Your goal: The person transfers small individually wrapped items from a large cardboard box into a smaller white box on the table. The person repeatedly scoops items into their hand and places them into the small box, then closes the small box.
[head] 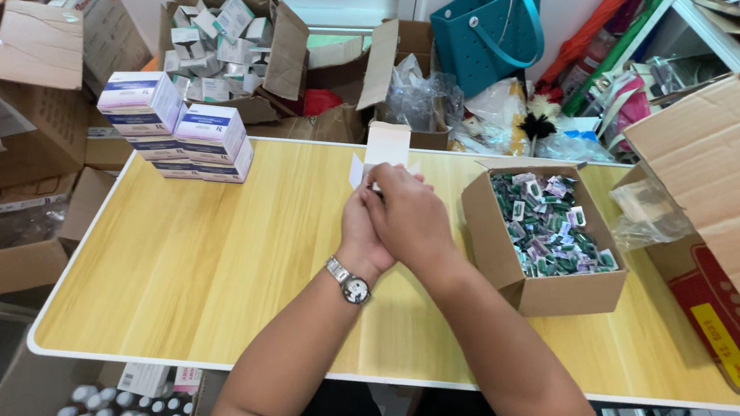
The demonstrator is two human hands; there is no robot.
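From my feed, both hands are bunched over a small white carton (386,151) near the desk's (202,264) far edge. Right hand (410,216) covers most of the left hand (359,230), so I can't tell how either one grips it. The carton's lower half is hidden.

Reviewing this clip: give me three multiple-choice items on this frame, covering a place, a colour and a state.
1. Where is the stack of white and purple boxes?
A. far left of the table
B. on the floor
C. in the teal bag

2. What colour is the table top?
A. grey
B. light wood
C. black

3. How is the small white carton at the hands?
A. sealed flat
B. crushed
C. top flap open

Answers: 1 A, it stands at the far left corner. 2 B, yellowish wood grain shows. 3 C, its flap stands up above the left hand and right hand.
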